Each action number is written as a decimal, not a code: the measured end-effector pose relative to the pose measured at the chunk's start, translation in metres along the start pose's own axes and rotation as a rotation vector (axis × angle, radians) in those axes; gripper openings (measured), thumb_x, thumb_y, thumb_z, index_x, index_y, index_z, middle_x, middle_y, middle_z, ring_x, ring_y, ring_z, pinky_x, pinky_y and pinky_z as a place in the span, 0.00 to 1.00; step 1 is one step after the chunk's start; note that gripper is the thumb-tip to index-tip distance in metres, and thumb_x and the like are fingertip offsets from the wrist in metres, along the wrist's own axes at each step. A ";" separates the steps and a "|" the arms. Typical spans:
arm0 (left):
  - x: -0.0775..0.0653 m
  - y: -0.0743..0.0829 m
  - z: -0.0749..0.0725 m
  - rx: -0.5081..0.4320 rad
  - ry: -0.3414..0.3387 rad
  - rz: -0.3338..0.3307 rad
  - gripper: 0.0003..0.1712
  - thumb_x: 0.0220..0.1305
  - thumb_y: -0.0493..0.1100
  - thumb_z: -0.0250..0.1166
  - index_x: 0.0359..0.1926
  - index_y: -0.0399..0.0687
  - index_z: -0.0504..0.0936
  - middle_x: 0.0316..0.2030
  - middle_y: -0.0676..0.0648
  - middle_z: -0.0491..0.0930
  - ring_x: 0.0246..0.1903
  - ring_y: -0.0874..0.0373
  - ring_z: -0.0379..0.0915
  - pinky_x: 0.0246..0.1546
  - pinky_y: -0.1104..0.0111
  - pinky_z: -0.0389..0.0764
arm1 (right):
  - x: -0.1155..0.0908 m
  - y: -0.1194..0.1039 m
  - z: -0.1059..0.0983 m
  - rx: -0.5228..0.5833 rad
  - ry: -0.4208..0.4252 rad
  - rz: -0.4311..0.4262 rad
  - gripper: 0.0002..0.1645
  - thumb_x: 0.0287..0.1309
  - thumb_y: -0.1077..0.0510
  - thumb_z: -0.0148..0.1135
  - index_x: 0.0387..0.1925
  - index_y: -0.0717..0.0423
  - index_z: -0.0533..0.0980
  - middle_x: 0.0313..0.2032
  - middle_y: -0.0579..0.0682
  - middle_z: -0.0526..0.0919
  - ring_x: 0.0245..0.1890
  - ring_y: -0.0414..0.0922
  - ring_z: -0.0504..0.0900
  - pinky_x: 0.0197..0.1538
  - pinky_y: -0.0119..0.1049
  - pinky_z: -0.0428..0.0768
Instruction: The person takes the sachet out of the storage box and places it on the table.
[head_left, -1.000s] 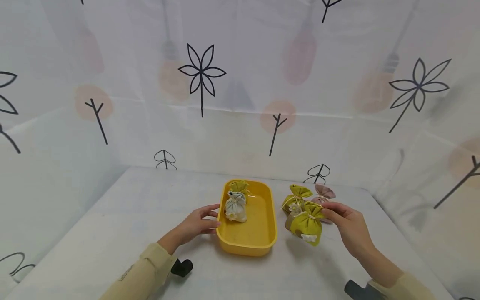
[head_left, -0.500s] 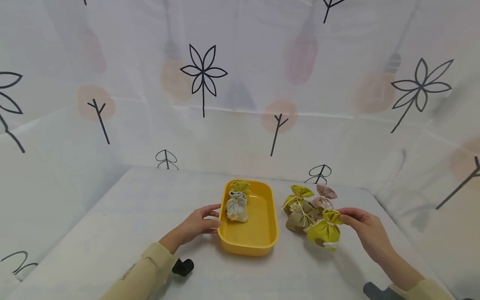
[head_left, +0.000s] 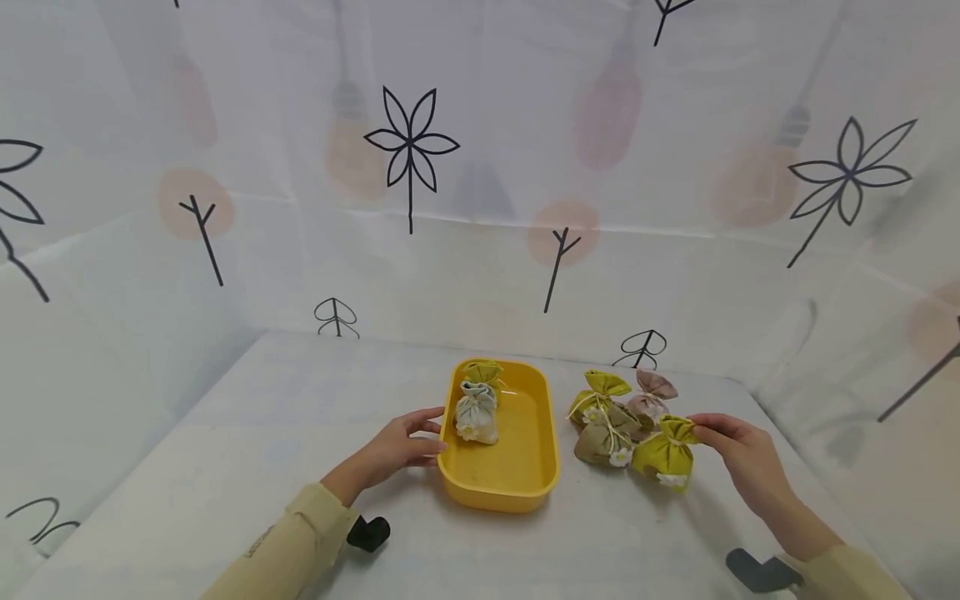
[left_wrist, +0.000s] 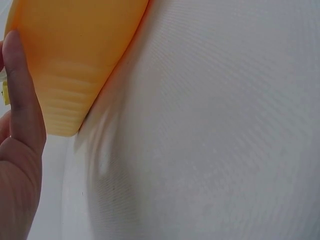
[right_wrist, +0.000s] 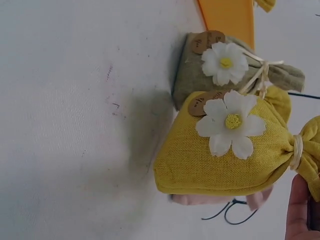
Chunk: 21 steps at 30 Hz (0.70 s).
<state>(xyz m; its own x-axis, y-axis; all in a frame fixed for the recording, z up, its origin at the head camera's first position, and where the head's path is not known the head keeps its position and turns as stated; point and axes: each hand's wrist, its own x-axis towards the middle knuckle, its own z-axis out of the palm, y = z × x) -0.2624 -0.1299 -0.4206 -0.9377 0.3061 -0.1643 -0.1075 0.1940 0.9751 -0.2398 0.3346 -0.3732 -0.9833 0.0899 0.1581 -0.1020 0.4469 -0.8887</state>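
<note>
My right hand [head_left: 746, 454] pinches the gathered top of a yellow-green drawstring pouch [head_left: 663, 457]. In the right wrist view this cloth pouch [right_wrist: 225, 172] carries a white flower and a brown tag, partly hidden; whether its base touches the table I cannot tell. Just left of it sit an olive-brown pouch [head_left: 597, 443], another yellow-green pouch [head_left: 590, 402] and a pink pouch [head_left: 654, 387]. My left hand [head_left: 390, 450] touches the left side of a yellow tray [head_left: 517, 498], its fingers fairly straight. Inside the tray are a pale grey pouch [head_left: 476, 417] and a yellow-green pouch [head_left: 483, 371].
A white cloth covers the table [head_left: 285, 433], and a patterned curtain [head_left: 465, 275] hangs behind and at the sides. Dark camera mounts show beside the left wrist [head_left: 367, 533] and the right wrist [head_left: 761, 571].
My right hand has carried the yellow-green pouch rightward, from in front of the olive-brown pouch to that pouch's right side, uncovering it. My left hand stays at the tray.
</note>
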 end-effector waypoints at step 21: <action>0.001 0.000 0.001 -0.002 -0.006 0.008 0.39 0.56 0.41 0.68 0.68 0.46 0.61 0.51 0.41 0.69 0.39 0.53 0.76 0.41 0.64 0.80 | 0.019 0.023 0.006 -0.153 0.037 0.125 0.35 0.60 0.40 0.56 0.59 0.63 0.69 0.52 0.58 0.76 0.46 0.44 0.74 0.53 0.50 0.74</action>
<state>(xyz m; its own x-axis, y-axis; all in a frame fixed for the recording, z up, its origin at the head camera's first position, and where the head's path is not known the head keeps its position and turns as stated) -0.2634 -0.1290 -0.4209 -0.9365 0.3133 -0.1576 -0.1010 0.1896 0.9767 -0.2622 0.3411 -0.3929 -0.9803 0.1851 0.0686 0.0478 0.5595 -0.8274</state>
